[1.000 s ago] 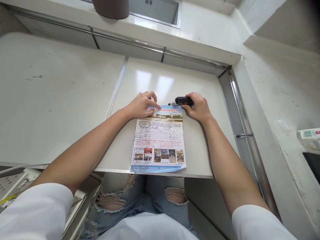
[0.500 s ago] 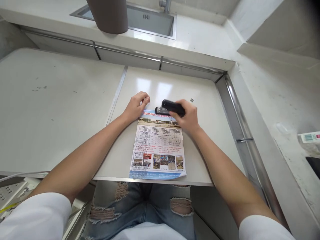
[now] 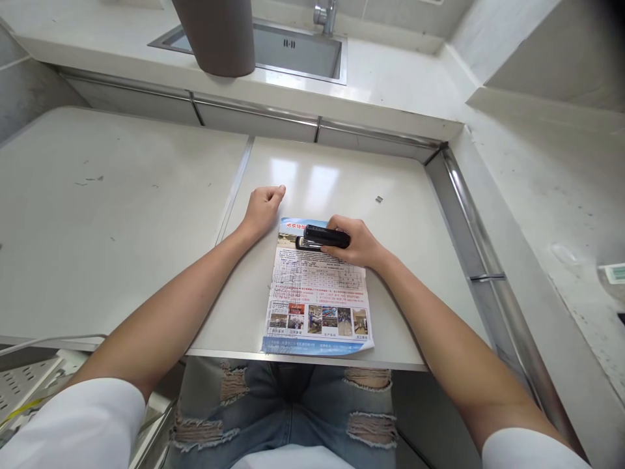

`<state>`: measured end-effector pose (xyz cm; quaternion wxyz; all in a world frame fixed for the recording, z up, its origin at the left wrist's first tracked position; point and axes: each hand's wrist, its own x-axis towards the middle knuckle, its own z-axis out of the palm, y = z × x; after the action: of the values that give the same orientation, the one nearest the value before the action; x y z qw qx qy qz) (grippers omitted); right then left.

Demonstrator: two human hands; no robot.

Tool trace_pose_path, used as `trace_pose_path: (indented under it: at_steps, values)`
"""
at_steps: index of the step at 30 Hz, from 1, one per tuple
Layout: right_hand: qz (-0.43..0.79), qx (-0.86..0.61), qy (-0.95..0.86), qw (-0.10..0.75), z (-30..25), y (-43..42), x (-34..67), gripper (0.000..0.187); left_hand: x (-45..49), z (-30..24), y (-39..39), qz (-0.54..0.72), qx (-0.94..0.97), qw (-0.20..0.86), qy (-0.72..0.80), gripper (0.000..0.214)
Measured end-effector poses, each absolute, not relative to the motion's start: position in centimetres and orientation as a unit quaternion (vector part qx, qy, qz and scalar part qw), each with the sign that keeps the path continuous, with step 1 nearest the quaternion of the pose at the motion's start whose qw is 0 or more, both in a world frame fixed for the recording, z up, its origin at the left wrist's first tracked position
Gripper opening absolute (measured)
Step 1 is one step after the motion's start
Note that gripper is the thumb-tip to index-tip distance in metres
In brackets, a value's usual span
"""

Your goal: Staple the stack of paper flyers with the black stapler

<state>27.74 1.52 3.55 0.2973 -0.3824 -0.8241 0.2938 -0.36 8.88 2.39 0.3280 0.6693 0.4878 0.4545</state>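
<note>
A black stapler is held in my right hand, with my fingers wrapped round its rear part. It lies across the upper part of a printed paper flyer, its front end pointing left over the photo strip. Lines of small staple marks run down the flyer's left side, and its lower right corner curls up. My left hand rests closed on the white table just beyond the flyer's upper left corner, apart from the paper. Nothing shows in its fingers.
A short piece of staple strip lies on the table to the right. Dark scraps are on the left panel. Behind stand a brown cylindrical container and a sink. A metal rail edges the right side.
My right hand has brought the stapler nearer to me, from the flyer's top edge down onto its upper part. My left hand has drawn slightly off the flyer's corner, its fingers more curled.
</note>
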Motion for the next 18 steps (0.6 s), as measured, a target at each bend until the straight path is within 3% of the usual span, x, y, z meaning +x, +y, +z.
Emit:
trace_pose_path:
  at_steps: [8,13,18]
  values:
    - [0.391,-0.411,-0.8,0.197,5.5,3.4,35.1,0.032,-0.3,2.6,9.0,0.445,0.667,0.341,0.492,0.054]
    - [0.364,-0.471,-0.777,0.203,5.6,4.1,39.0,0.035,-0.3,2.8,8.9,0.426,0.676,0.351,0.489,0.052]
    - [0.368,-0.491,-0.753,0.239,5.2,4.1,40.2,0.053,-0.4,2.9,8.8,0.418,0.678,0.351,0.493,0.05]
